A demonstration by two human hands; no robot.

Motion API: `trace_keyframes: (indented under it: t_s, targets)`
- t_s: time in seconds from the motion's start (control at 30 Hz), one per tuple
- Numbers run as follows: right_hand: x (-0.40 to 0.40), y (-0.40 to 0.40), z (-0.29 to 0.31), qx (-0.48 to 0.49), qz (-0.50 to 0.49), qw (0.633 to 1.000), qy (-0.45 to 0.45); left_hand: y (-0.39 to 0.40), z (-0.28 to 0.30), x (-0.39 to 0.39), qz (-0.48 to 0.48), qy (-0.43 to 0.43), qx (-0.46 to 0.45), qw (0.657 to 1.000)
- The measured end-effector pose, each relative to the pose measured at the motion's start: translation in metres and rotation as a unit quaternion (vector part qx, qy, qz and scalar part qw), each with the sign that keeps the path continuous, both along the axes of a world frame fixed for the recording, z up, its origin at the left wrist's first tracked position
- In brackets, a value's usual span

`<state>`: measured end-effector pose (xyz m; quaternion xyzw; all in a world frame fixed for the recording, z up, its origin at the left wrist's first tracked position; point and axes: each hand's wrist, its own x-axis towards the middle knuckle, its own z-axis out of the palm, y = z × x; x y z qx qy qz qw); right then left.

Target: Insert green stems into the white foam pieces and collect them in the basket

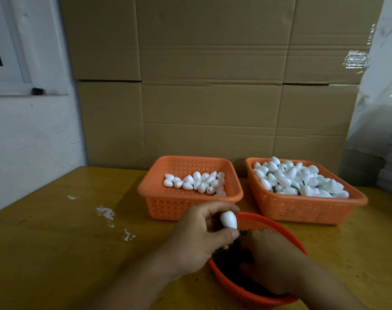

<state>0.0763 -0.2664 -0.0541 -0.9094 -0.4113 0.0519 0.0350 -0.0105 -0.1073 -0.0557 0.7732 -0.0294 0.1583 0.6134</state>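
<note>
from the head view i see my left hand (pixel 198 237) near the middle of the frame, fingers and thumb curled round one white foam piece (pixel 228 219), which stands out between the fingertips with its rounded end up. the hand hovers over the left rim of a round orange bowl (pixel 264 222) that sits at the near edge of the yellow counter (pixel 63 242).

my right hand (pixel 271 261) reaches down inside that bowl, fingers bent into a dark heap of green stems (pixel 228 260). the fingertips are buried in the heap, so i cannot tell whether they pinch a stem or just rest among them.

behind the bowl stand two square orange baskets side by side, close but not touching. the left basket (pixel 168 206) has a loose layer of plain foam pieces (pixel 199 182) gathered toward its right side, with bare mesh floor on the left. the right basket (pixel 306 209) is piled high with foam pieces (pixel 300 180), and a few thin green stems poke out between them.

some white crumbs (pixel 105 212) lie scattered on the counter left of the baskets. a wall of brown cardboard boxes (pixel 212 86) rises behind the counter, with a white wall (pixel 34 142) and a window frame to the left.
</note>
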Motion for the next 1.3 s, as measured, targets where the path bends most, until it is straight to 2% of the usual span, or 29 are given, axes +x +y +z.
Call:
trace_keyframes:
  t_s: [0.1,0.27,0.33,0.43,0.57,0.67,0.83,0.9,1.1,1.3]
  targets:
    - [0.001,0.000,-0.001,0.012,-0.008,1.000,0.004,-0.002,-0.002,-0.001,0.057,-0.063,0.111,0.990]
    - [0.001,-0.001,0.000,0.028,-0.008,1.000,0.001,-0.003,0.001,-0.003,0.053,-0.166,0.217,0.960]
    - [0.000,-0.002,0.000,0.032,-0.005,0.999,-0.001,-0.006,0.002,-0.005,0.045,-0.174,0.233,0.956]
    - [0.000,-0.003,0.000,0.028,0.001,1.000,-0.005,-0.009,0.002,-0.007,0.030,-0.128,0.234,0.963]
    - [-0.002,-0.001,-0.001,0.012,0.018,1.000,-0.008,-0.008,0.005,-0.009,-0.022,-0.046,0.150,0.987]
    - [-0.002,0.000,-0.002,0.022,0.016,0.999,-0.021,-0.007,0.006,-0.007,-0.024,-0.011,0.070,0.997]
    - [0.000,-0.005,0.001,0.060,-0.006,0.998,-0.008,-0.006,0.005,-0.005,0.023,-0.024,0.034,0.999]
    - [0.002,-0.008,0.002,0.083,-0.015,0.996,-0.010,-0.006,0.005,-0.004,0.027,-0.034,-0.012,0.999]
    - [0.000,-0.012,0.005,0.188,-0.043,0.981,-0.016,-0.005,0.007,0.000,-0.005,-0.016,-0.214,0.977]
    - [-0.001,-0.014,0.006,0.309,-0.047,0.950,0.021,-0.003,0.009,0.001,-0.023,0.012,-0.326,0.945]
